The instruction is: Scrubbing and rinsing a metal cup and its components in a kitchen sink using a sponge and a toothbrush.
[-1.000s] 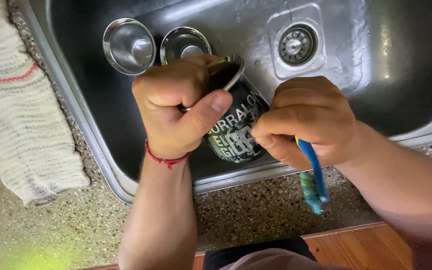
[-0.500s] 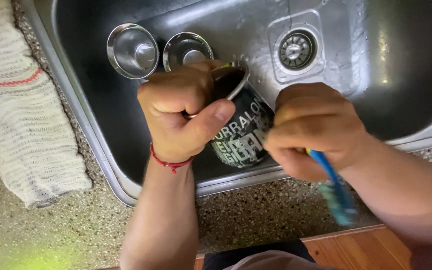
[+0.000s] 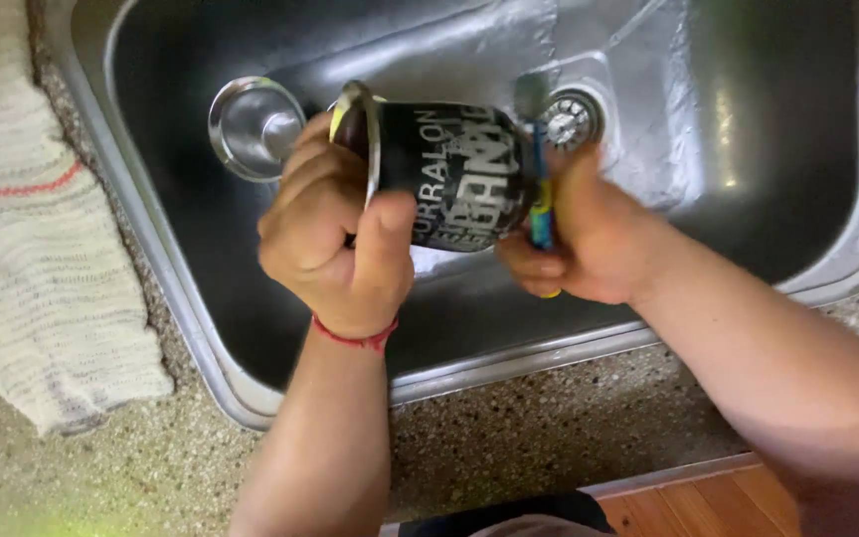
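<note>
Over the sink (image 3: 827, 268), left hand (image 3: 335, 234) clenches the black mug (image 3: 454, 174), axis nine-to-three; right hand (image 3: 589, 234), at three o'clock, grasps a blue brush (image 3: 541, 189).

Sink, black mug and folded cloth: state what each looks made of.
Sink: brushed stainless steel, going by its grey sheen and glare streaks. Black mug: probably enamelled or coated metal, glossy black with a bare silvery rim; ceramic cannot be ruled out. Folded cloth: woven cotton-like towel, ribbed off-white weave with a red stripe.
</note>
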